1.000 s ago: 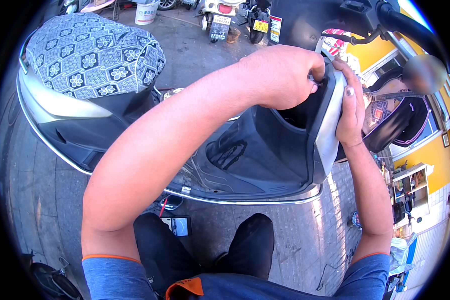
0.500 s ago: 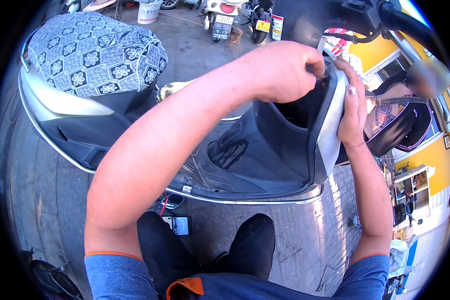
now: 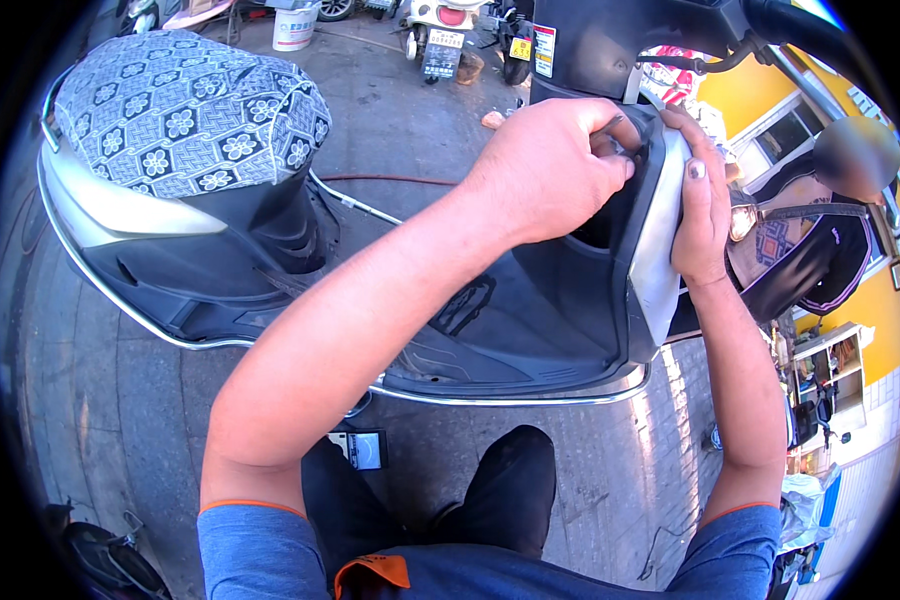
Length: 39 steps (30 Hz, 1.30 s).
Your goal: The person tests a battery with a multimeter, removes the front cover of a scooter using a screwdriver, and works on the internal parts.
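Note:
A scooter stands side-on before me, with a patterned seat cover point(image 3: 185, 115) at the left and a black footboard point(image 3: 530, 345) in the middle. My left hand point(image 3: 560, 165) reaches across to the inner side of the scooter's front, above the dark opening point(image 3: 598, 228) behind the front panel. Its fingers are curled in a pinch near the panel's inner edge; whatever they hold is hidden. My right hand point(image 3: 705, 210) lies along the outside of the silver front panel point(image 3: 660, 250), its fingers stretched upward toward the top edge.
The handlebar point(image 3: 790, 35) overhangs the upper right. Beyond the front panel is another person point(image 3: 820, 230) in dark clothing. A small box point(image 3: 363, 449) lies on the paving by my knees. Parked scooters point(image 3: 445, 40) and a white bucket point(image 3: 293, 28) stand at the back.
My left hand has shifted slightly down and toward me, and its elbow has moved right. The handlebar column sits a little further left. My right hand stays on the panel.

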Available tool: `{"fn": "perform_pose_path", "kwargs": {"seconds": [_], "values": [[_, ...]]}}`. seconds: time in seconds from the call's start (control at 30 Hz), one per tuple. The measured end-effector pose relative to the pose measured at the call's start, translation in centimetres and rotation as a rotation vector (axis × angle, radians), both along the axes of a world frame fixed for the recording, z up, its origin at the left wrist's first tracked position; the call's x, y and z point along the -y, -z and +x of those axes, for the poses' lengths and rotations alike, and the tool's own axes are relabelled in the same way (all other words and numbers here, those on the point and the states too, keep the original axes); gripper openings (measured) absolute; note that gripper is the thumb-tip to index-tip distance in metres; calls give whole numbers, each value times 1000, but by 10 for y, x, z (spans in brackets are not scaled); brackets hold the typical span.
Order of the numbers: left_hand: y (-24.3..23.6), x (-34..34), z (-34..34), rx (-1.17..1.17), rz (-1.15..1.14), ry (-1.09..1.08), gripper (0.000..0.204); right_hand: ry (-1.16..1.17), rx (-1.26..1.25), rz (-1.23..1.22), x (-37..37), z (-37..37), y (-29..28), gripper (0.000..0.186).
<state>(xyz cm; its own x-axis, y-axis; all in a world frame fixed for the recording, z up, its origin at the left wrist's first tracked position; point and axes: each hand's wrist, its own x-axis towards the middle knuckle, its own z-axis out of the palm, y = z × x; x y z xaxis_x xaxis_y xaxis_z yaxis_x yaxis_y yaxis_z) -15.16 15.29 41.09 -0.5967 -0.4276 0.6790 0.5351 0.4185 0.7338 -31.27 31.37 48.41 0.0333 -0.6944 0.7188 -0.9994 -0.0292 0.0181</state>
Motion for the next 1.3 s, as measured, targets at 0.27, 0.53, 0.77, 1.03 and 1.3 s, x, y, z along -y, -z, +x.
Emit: {"fn": "perform_pose_path", "kwargs": {"seconds": [0.27,0.53,0.77,1.03,1.3], "values": [[9,-1,-3,-207,-57,-172,19,-9,-52,-1,8,2,-2,52],[-8,14,-13,15,205,390,7,39,-7,-2,-5,10,-4,55],[7,-4,25,11,649,433,10,24,-17,-40,-2,18,-5,52],[52,-52,76,-212,1064,562,20,29,-127,-226,-10,7,0,40],[41,-139,93,-322,1027,119,28,-387,387,73,-99,152,124,72]]}}
